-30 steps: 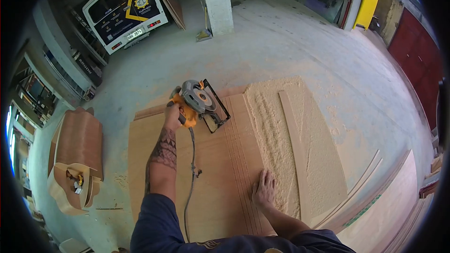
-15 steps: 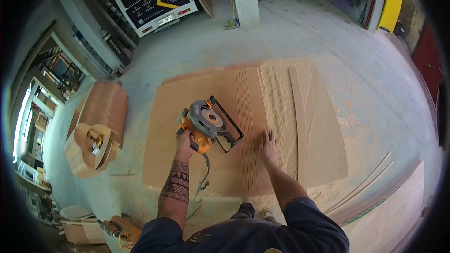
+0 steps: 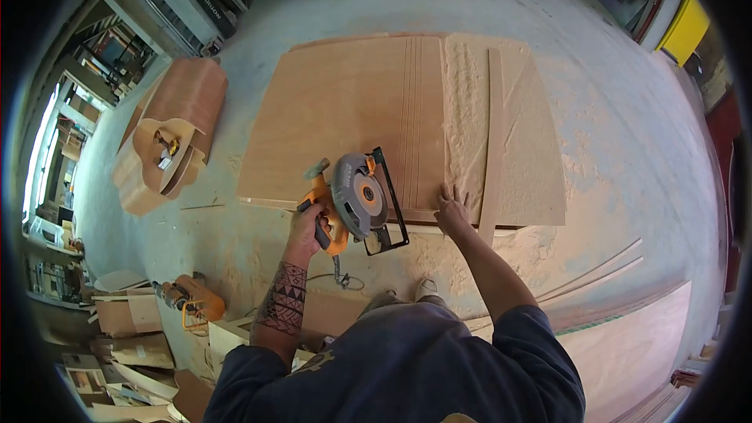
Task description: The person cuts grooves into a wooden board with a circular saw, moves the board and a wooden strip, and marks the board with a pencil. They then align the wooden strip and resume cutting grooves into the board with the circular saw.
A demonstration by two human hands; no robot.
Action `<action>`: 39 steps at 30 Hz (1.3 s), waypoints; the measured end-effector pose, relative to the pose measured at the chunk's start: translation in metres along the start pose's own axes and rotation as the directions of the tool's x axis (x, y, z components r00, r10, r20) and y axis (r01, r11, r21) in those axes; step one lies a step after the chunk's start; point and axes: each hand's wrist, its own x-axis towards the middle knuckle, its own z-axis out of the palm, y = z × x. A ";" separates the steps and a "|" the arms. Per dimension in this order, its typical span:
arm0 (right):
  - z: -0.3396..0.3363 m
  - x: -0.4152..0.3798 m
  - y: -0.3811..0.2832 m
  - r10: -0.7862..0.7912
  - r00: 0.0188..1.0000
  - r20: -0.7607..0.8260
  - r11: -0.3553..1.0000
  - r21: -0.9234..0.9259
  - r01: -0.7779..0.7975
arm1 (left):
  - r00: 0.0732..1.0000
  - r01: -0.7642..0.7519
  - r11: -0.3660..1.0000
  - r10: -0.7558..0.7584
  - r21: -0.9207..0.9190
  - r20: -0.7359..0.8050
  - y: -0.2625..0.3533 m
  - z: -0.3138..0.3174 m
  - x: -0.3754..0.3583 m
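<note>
My left hand [image 3: 305,229] is wrapped round the rear handle of an orange and grey circular saw [image 3: 362,192]. The saw is lifted and tipped, with its round blade and black base frame facing right, over the near edge of a brown plywood sheet [image 3: 337,102]. Several straight parallel grooves run along the sheet near its right side. At the sheet's near right corner lies my right hand [image 3: 454,215], palm down with fingers spread. Just right of it is a long wooden strip [image 3: 493,133] on a sawdust-covered board [image 3: 533,172].
A curved plywood piece [image 3: 176,106] stands on the floor at left. An orange power tool [image 3: 196,298] and wood scraps [image 3: 137,348] are at lower left. Thin strips [image 3: 595,270] and a large pale sheet [image 3: 627,352] lie at right. The saw's cord [image 3: 338,270] hangs below it.
The view has shifted back and down, so the sheet sits higher in it. The saw has moved toward the sheet's near edge, and my right hand has slid to the near corner.
</note>
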 end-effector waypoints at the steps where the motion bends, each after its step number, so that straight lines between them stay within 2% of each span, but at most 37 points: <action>1: -0.005 0.000 -0.003 -0.002 1.000 0.008 0.999 -0.052 0.002 | 1.000 0.002 1.000 -0.002 -0.002 -0.003 -0.001 0.001 -0.008; 7: -0.014 0.008 -0.017 0.042 0.996 0.076 0.994 -0.108 -0.034 | 0.998 -0.040 0.954 0.025 0.298 0.057 -0.012 0.014 -0.055; 8: -0.014 0.010 -0.018 0.060 0.994 0.095 0.993 -0.103 -0.050 | 0.998 -0.037 0.958 0.023 0.283 0.053 -0.016 0.014 -0.057; 10: -0.015 0.011 -0.019 0.072 0.993 0.089 0.992 -0.107 -0.062 | 0.987 -0.116 0.936 0.072 0.332 0.143 -0.024 0.013 -0.058; 12: -0.014 0.013 -0.022 0.084 0.994 0.074 0.992 -0.098 -0.076 | 0.986 -0.149 0.928 0.113 0.340 0.123 -0.030 0.019 -0.059; 15: -0.017 0.010 -0.026 0.147 0.981 0.123 0.987 -0.082 -0.137 | 0.986 -0.162 0.834 0.157 0.527 0.053 -0.026 0.029 -0.061; 19: -0.022 0.003 -0.029 0.149 0.981 0.126 0.987 -0.085 -0.139 | 0.980 -0.179 0.808 0.195 0.561 0.032 -0.026 0.033 -0.055; 21: -0.021 0.002 -0.029 0.147 0.980 0.133 0.986 -0.103 -0.134 | 0.964 -0.236 0.753 0.260 0.614 0.052 -0.027 0.033 -0.049; 26: -0.005 0.014 -0.020 0.151 0.980 0.127 0.986 -0.090 -0.140 | 0.978 -0.177 0.744 0.207 0.644 0.030 -0.018 0.038 -0.048; 28: -0.006 0.014 -0.018 0.149 0.983 0.108 0.988 -0.065 -0.143 | 0.977 -0.183 0.749 0.211 0.637 0.033 -0.019 0.038 -0.039; 30: -0.006 0.012 -0.021 0.145 0.985 0.094 0.989 -0.038 -0.142 | 0.960 -0.220 0.661 0.277 0.718 0.040 -0.022 0.035 -0.029; 35: -0.026 0.002 -0.032 0.160 0.970 0.183 0.984 -0.109 -0.142 | 0.955 -0.230 0.654 0.293 0.720 0.038 -0.021 0.037 -0.019; 39: -0.012 0.011 -0.023 0.132 0.983 0.128 0.987 -0.109 -0.118 | 0.955 -0.211 0.639 0.297 0.740 0.016 -0.015 0.045 -0.018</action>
